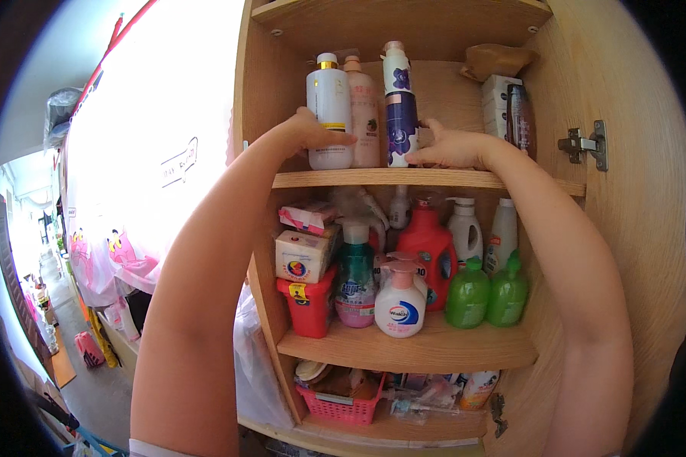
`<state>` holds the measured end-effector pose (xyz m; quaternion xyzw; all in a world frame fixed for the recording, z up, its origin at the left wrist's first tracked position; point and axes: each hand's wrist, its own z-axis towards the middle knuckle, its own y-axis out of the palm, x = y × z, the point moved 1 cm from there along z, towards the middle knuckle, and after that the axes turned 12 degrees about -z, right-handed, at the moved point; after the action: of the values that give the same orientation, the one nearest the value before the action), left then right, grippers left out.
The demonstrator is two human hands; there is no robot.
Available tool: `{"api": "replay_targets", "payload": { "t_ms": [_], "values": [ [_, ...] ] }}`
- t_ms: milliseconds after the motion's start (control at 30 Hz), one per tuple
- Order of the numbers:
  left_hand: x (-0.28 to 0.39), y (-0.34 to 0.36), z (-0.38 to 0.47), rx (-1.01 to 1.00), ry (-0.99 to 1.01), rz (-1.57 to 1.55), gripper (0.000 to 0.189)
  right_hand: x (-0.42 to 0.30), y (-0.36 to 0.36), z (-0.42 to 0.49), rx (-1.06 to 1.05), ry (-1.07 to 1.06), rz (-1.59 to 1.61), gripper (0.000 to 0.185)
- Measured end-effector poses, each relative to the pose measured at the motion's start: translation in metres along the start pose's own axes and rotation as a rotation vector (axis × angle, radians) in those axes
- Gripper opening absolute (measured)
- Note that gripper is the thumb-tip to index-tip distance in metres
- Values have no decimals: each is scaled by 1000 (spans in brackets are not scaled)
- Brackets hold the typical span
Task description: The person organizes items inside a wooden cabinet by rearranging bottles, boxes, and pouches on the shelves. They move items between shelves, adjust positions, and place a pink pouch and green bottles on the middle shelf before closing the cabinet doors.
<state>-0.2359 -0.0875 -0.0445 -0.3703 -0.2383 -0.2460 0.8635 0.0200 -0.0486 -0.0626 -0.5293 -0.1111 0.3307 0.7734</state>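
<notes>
My left hand (pixel 319 134) grips a white bottle (pixel 330 97) with a gold collar, its thumb across the lower front. Close behind, to the right, stands a pale pink pump bottle (pixel 365 108). My right hand (pixel 437 145) holds the lower right side of a tall white and purple bottle (pixel 401 108) with a flower pattern. Its thumb lies at the front of the base, while some fingers are hidden behind. All three bottles are upright on the upper wooden shelf (pixel 434 178), near its front edge.
At the shelf's right are stacked white boxes (pixel 495 105), a dark bottle (pixel 519 120) and a brown packet (pixel 497 61). Below stand a red jug (pixel 426 245), a Walch pump bottle (pixel 400 311) and green bottles (pixel 467 297). A pink basket (pixel 343 408) sits lowest. The cabinet door (pixel 640 188) is at right.
</notes>
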Motion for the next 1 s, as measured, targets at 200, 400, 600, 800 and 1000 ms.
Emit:
{"api": "replay_targets", "payload": {
  "t_ms": [200,400,600,800,1000],
  "values": [
    [-1,-15,16,-182,-178,428,72,-8,1,-6,106,-39,-187,107],
    [-25,4,61,-269,-9,622,63,-9,3,-4,68,-54,-199,104],
    [-18,23,79,-561,162,858,41,-6,6,1,178,-16,-34,96],
    [27,13,50,-736,261,424,39,-6,-17,11,-113,66,237,89],
    [13,26,89,-671,663,594,35,-9,-19,40,-368,72,197,54]
  ]
}}
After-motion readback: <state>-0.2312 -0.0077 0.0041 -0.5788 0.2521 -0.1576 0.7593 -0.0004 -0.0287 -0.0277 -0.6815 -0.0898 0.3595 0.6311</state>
